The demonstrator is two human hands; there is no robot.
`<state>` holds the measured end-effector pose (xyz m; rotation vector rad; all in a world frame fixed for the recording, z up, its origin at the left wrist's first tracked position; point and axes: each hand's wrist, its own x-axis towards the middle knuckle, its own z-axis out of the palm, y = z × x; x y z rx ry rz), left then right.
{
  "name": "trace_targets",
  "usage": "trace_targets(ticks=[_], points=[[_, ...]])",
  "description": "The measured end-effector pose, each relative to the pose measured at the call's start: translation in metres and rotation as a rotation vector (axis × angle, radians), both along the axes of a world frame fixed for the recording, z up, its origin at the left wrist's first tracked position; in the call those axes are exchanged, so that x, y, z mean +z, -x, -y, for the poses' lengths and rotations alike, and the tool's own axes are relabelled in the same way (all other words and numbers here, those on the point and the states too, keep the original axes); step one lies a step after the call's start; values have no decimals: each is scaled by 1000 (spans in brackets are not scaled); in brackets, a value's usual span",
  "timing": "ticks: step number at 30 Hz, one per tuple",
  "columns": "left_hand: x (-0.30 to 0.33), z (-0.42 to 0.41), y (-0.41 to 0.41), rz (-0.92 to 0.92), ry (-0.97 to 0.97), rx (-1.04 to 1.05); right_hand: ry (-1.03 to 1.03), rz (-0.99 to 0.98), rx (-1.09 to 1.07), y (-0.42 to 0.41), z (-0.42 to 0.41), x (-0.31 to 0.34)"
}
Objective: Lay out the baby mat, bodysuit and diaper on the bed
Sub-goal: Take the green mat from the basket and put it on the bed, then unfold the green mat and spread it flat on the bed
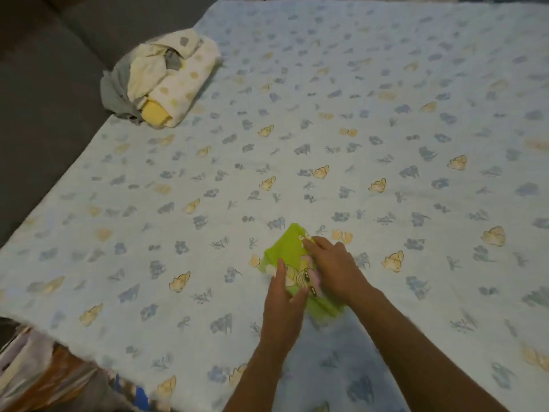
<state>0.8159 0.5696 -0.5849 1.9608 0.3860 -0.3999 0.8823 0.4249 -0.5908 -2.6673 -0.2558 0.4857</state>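
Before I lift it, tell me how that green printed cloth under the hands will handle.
Probably floppy: the green printed cloth lies thin and flat on the baby mat, so should sag once lifted. Likely light, being small under the left hand and right hand. Pushed, it would probably bunch rather than slide, cloth on cloth.

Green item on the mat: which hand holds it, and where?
Green item: left hand lies flat on its left edge; right hand touches its far right corner; grip cannot be told.

head cam | faces forward-down | close over left hand [282,295], right hand [332,263] at 6 o'clock | baby mat [371,114] fills frame
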Motion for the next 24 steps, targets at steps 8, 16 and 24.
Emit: trace_targets(ticks=[8, 16, 24], points=[[-91, -20, -24, -149, 113, -189, 303, 131, 202, -55, -24, -102], [-110, -80, -81, 281, -350, -391, 24, 223, -275, -21, 1, -129], [-140, -99, -130, 443, -453, -807, -129, 12, -279, 30, 37, -132]])
